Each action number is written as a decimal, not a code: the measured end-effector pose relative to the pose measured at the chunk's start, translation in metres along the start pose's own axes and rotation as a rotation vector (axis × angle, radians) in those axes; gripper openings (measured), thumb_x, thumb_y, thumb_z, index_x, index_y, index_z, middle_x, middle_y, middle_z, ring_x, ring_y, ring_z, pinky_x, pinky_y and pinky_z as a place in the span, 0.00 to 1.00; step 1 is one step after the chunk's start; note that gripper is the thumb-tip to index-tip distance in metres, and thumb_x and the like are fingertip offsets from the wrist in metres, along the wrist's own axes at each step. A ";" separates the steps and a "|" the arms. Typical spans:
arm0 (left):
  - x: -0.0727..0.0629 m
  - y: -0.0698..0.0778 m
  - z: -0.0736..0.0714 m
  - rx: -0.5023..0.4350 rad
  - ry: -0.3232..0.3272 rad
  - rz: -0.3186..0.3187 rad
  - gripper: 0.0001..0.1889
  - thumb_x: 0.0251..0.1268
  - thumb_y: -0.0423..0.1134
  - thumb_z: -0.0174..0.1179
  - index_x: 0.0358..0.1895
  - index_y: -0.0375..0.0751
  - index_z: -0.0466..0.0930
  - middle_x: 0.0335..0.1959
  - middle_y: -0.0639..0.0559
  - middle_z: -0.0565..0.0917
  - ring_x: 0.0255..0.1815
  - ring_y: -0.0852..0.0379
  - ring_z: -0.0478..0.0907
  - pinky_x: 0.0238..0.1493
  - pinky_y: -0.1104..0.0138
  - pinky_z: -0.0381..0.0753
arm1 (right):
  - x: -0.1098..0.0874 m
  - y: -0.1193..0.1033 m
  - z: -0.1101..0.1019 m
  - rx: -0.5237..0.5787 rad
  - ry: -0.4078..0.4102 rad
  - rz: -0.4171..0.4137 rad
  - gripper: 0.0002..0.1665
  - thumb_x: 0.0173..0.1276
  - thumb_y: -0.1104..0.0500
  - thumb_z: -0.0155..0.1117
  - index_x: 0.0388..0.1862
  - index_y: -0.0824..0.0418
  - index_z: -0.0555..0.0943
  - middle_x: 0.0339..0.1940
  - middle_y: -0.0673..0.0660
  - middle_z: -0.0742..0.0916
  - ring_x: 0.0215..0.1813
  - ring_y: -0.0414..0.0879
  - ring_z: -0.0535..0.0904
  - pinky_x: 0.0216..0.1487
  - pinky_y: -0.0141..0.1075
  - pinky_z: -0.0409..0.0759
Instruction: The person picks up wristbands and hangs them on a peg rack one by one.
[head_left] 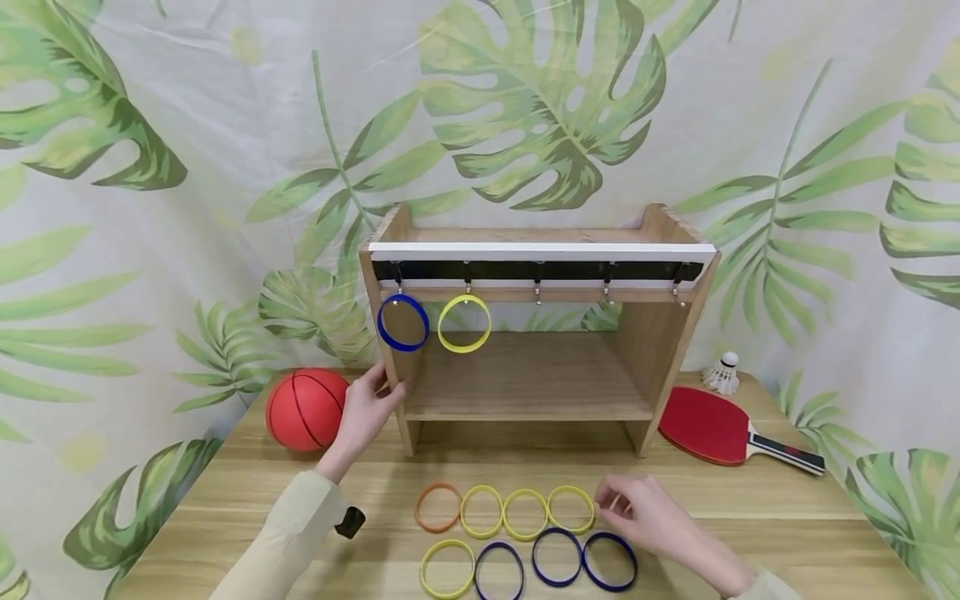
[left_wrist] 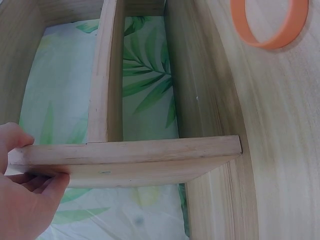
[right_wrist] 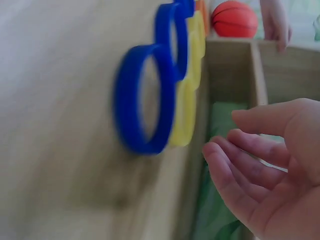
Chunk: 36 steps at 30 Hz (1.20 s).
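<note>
Gripping the wooden rack (head_left: 525,375) by its left side panel, the left hand (head_left: 367,412) steadies it mid-worktop. Right hand (head_left: 648,512) hovers, fingers loosely curled, holding nothing, just beside the flat-lying yellow band (head_left: 571,509) near the front edge.

beige long sleeves (head_left: 288,533), black wrist device (head_left: 349,522)

We see a wooden rack (head_left: 525,367) standing upright mid-table; from its two leftmost hooks hang a blue ring (head_left: 402,323) and a yellow one. Near it lie flat eight bands; the rightmost yellow band (head_left: 571,509) lies in the far row.
</note>
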<state>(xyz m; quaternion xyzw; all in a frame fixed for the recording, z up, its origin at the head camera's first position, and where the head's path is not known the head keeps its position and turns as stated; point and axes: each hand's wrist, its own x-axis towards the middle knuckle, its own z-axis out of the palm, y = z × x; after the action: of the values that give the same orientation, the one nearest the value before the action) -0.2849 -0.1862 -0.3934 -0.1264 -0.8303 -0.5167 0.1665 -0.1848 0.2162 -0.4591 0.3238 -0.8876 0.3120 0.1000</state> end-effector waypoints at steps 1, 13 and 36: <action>-0.001 0.001 -0.001 0.003 -0.001 0.003 0.18 0.65 0.27 0.56 0.58 0.28 0.78 0.54 0.31 0.84 0.59 0.39 0.81 0.55 0.55 0.85 | -0.004 0.004 0.001 0.005 -0.006 0.001 0.06 0.57 0.68 0.70 0.29 0.59 0.81 0.25 0.48 0.86 0.29 0.27 0.78 0.26 0.23 0.80; 0.009 -0.030 0.004 0.016 0.018 -0.007 0.18 0.65 0.30 0.58 0.59 0.38 0.79 0.54 0.37 0.85 0.59 0.45 0.81 0.55 0.59 0.86 | -0.020 0.025 0.004 0.083 -0.210 0.150 0.05 0.61 0.63 0.70 0.29 0.56 0.82 0.25 0.45 0.85 0.29 0.25 0.74 0.27 0.24 0.77; 0.007 -0.029 0.004 -0.008 0.014 -0.024 0.20 0.66 0.30 0.58 0.61 0.39 0.79 0.56 0.37 0.84 0.60 0.45 0.81 0.56 0.58 0.85 | -0.019 0.023 0.001 0.088 -0.240 0.141 0.04 0.64 0.63 0.68 0.30 0.55 0.83 0.28 0.44 0.87 0.31 0.24 0.73 0.29 0.23 0.77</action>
<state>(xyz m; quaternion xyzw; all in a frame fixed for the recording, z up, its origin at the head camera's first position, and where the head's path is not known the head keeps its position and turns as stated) -0.3031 -0.1945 -0.4156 -0.1134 -0.8285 -0.5228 0.1655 -0.1850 0.2387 -0.4780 0.3000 -0.8991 0.3157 -0.0432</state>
